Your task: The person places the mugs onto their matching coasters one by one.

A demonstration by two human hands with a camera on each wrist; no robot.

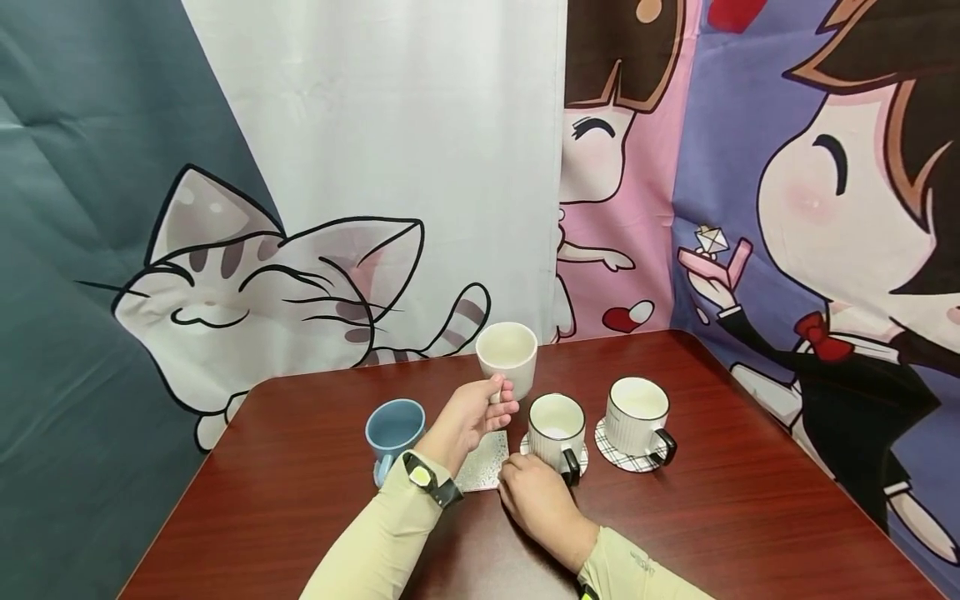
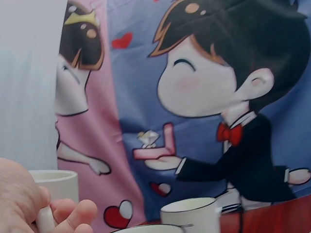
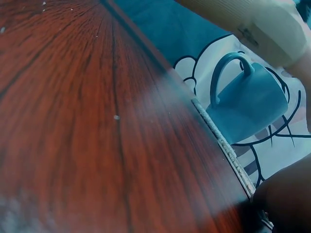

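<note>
My left hand (image 1: 472,417) pinches the handle of a plain white mug (image 1: 507,354), held above the table at the back; its rim also shows in the left wrist view beside the fingers. Below it lies a square, speckled silvery coaster (image 1: 483,462). My right hand (image 1: 542,504) has curled fingers at the coaster's right edge, and the thumb is hidden in the head view. In the right wrist view, the fingers (image 3: 282,194) meet the end of the thin coaster edge (image 3: 221,138). Right beside that hand stands a ribbed white mug (image 1: 557,425) with a black handle.
A blue mug (image 1: 395,429) stands left of the square coaster. Another ribbed white mug (image 1: 637,412) sits at the right on a round checked coaster (image 1: 626,461). The reddish-brown table (image 1: 300,475) backs onto a cartoon-printed curtain (image 1: 375,167).
</note>
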